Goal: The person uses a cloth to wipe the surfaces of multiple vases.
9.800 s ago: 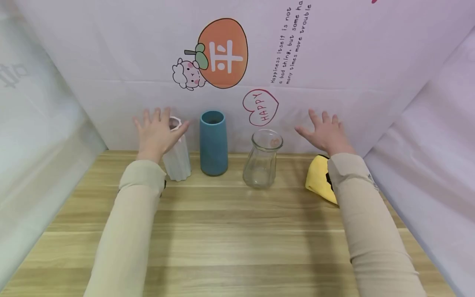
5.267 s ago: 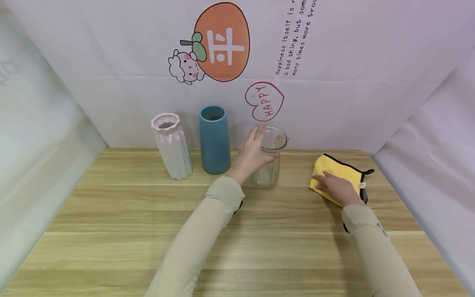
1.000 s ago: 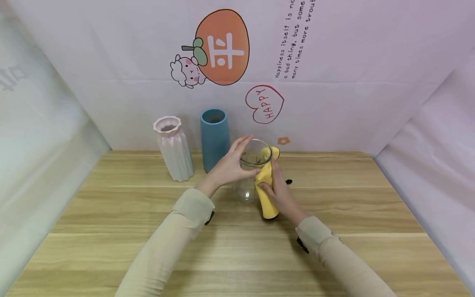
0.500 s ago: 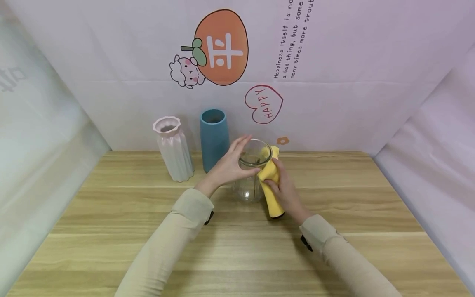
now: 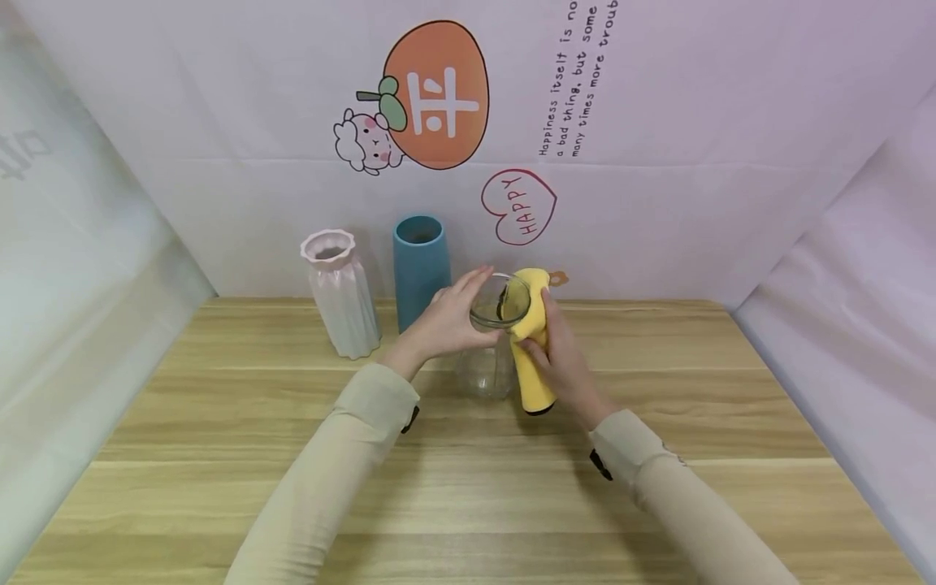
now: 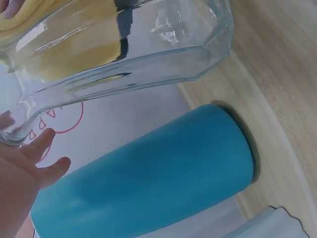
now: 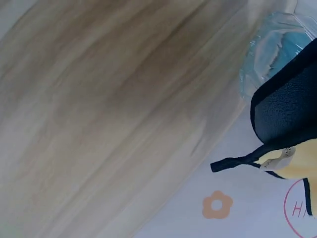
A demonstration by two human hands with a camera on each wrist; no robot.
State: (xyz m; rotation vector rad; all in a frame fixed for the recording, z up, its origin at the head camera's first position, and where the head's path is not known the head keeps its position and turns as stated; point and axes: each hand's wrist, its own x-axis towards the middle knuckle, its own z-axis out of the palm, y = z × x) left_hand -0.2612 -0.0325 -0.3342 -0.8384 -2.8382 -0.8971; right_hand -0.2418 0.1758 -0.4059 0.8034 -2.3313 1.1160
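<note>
A clear glass vase (image 5: 484, 375) stands on the table in front of the person. The left hand (image 5: 448, 323) holds it round the neck, just under the rim, from the left side. The right hand (image 5: 563, 361) grips a folded yellow cloth (image 5: 536, 375) with dark edging against the vase's right side, its upper part at the rim. In the left wrist view the yellow of the cloth (image 6: 79, 54) shows through the glass. The right wrist view has the cloth's dark grey side (image 7: 287, 111) and a hanging loop; the right hand's fingers are hidden there.
Close behind the left hand stands a blue vase (image 5: 418, 280). Left of it is a pale pink and white fluted vase (image 5: 345, 305). A printed white backdrop (image 5: 643, 219) rises along the wooden table's (image 5: 468, 487) back edge, with white cloth on both sides.
The right hand has picked up the cloth from the right and brought it to the vase; lately it has slid up to the rim. The left hand has drawn the vase nearer and leftward.
</note>
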